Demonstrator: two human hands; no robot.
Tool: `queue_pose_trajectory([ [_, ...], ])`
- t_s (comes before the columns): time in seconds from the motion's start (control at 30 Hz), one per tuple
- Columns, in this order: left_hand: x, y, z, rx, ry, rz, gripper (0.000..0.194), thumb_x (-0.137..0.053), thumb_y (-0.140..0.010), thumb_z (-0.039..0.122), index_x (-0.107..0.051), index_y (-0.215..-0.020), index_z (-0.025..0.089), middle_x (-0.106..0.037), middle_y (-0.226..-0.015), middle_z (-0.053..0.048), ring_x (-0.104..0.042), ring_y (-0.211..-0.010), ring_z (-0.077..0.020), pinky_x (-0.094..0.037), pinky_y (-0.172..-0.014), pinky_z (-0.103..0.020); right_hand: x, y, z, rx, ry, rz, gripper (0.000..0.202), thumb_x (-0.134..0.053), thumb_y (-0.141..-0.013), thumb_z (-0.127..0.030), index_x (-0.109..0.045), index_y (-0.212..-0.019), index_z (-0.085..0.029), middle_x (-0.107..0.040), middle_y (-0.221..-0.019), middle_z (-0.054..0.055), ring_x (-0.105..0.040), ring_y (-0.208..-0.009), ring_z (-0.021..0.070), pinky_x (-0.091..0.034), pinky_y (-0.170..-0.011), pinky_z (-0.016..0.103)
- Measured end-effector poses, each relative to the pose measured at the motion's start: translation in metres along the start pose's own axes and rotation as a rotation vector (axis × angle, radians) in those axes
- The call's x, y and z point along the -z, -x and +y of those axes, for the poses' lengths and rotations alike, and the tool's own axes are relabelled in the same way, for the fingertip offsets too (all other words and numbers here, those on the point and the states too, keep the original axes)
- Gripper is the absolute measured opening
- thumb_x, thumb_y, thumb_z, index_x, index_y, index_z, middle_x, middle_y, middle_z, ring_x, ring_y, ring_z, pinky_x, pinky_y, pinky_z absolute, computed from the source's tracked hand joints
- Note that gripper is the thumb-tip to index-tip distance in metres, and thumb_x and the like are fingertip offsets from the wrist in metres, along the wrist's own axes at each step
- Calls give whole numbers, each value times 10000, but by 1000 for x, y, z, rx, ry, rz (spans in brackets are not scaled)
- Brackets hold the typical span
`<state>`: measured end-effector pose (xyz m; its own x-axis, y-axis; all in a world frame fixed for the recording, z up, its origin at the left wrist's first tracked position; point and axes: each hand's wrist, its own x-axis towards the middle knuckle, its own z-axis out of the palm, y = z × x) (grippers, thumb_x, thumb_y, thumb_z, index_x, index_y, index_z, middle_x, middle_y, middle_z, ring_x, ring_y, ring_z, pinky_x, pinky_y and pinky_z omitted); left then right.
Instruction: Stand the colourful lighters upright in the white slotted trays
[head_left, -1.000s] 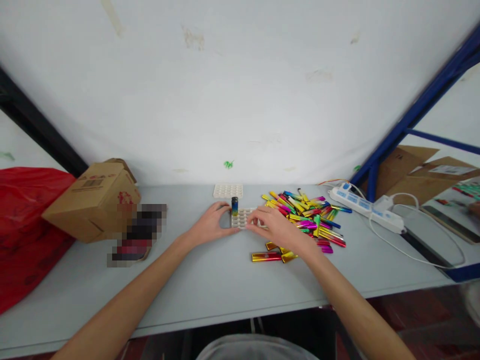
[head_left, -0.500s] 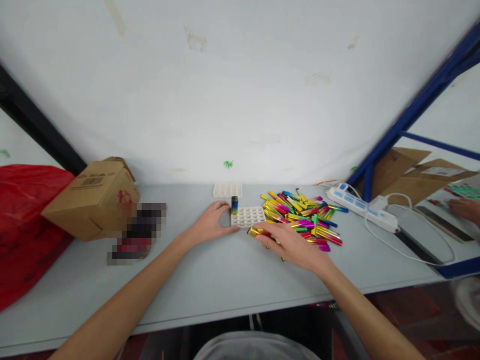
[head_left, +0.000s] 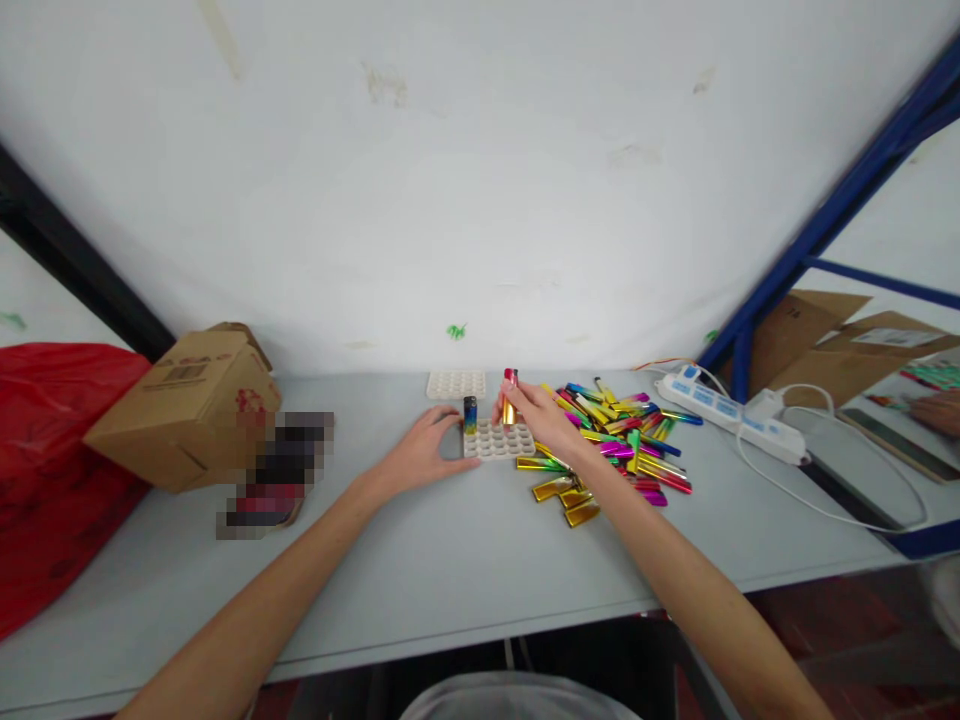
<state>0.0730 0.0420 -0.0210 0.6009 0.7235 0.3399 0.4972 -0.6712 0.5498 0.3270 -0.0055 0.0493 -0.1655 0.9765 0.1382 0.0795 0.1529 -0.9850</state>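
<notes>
Just below and right of the frame's centre, the right hand [head_left: 534,408] is closed, fingertips pinching a gold lighter with a red top [head_left: 510,400] nearly upright over the white slotted tray [head_left: 499,446]; the left hand [head_left: 421,452] is curved wide open at the tray's left end, its thumb by the near corner, though whether it presses cannot be told; a blue-and-yellow lighter [head_left: 470,416] stands at the tray's far-left corner.

To seat the held one well, I'd keep its base plumb over one slot, lower it straight, let go only once it stands, and brace the tray without nudging the blue-and-yellow one.

Half a second ago the gold lighter lay tilted low, before the tray; now it is raised and upright, and gold lighters [head_left: 555,488] at the pile's front are uncovered; the left hand has hardly moved.
</notes>
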Motion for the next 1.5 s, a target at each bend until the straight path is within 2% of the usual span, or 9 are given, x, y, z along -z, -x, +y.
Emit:
queue_pose_trajectory([
  [0.1,0,0,0,-4,2,-1,712,-884,-845,754,-779,-1334,247,-727,-1492,-159,-709,-1394,-420,-560,-1284,-604,-10,4,10,-16,-85,-66,644,-705,-903,-894,-563,-945,-268,-603,-768,-41,-580,-665,171,-542,-658,326],
  [0.17,0,0,1,-6,4,0,704,-884,-848,748,-778,-1342,258,-735,-1480,-149,-706,-1395,-416,-561,-1284,-600,-14,7,17,-46,-104,-42,633,-712,-901,-885,-535,-962,-281,-506,-727,-80,-493,-598,146,-486,-594,300],
  [0.27,1,0,1,7,6,-4,708,-886,-850,734,-776,-1361,256,-737,-1488,-148,-697,-1413,-419,-552,-1294,-597,-19,9,25,-99,-65,10,654,-678,-893,-912,-472,-869,-291,-370,-673,-101,-334,-551,122,-335,-522,277],
  [0.43,2,0,0,25,0,-9,771,-875,-834,774,-771,-1395,255,-726,-1519,-153,-689,-1436,-426,-545,-1301,-580,-26,12,24,-20,220,167,747,-548,-924,-964,-433,-661,-275,-382,-612,-52,-361,-615,143,-270,-576,306],
  [0.67,5,0,3,22,-6,-38,771,-863,-861,761,-756,-1423,245,-707,-1544,-160,-670,-1471,-417,-515,-1328,-587,-33,18,19,-72,174,173,788,-378,-1024,-919,-402,-567,-278,-360,-533,-40,-379,-585,156,-296,-599,317],
  [0.97,5,0,3,16,-14,-31,768,-855,-860,769,-759,-1415,248,-706,-1551,-153,-671,-1471,-417,-525,-1319,-587,-33,15,21,-178,53,224,541,-419,-1046,-476,-386,-540,-288,-306,-506,-38,-341,-540,167,-300,-593,328],
  [1.1,5,1,2,16,-21,-24,752,-855,-861,767,-761,-1409,260,-712,-1537,-142,-683,-1452,-409,-536,-1311,-580,-31,15,19,-165,58,259,523,-416,-1023,-472,-401,-534,-286,-332,-496,-32,-355,-539,169,-299,-588,324],
  [1.33,4,1,0,21,-14,-34,786,-857,-870,751,-745,-1443,225,-691,-1571,-171,-666,-1474,-407,-513,-1325,-595,-30,14,16,-189,18,248,657,-439,-1045,-658,-441,-508,-280,-342,-479,-39,-347,-510,159,-314,-581,326],
  [1.5,4,1,0,13,-17,-17,767,-865,-855,759,-761,-1418,250,-718,-1539,-152,-683,-1451,-414,-539,-1305,-589,-31,13,19,-194,65,263,592,-446,-1054,-513,-446,-511,-277,-377,-478,-33,-370,-522,166,-307,-597,334],
])
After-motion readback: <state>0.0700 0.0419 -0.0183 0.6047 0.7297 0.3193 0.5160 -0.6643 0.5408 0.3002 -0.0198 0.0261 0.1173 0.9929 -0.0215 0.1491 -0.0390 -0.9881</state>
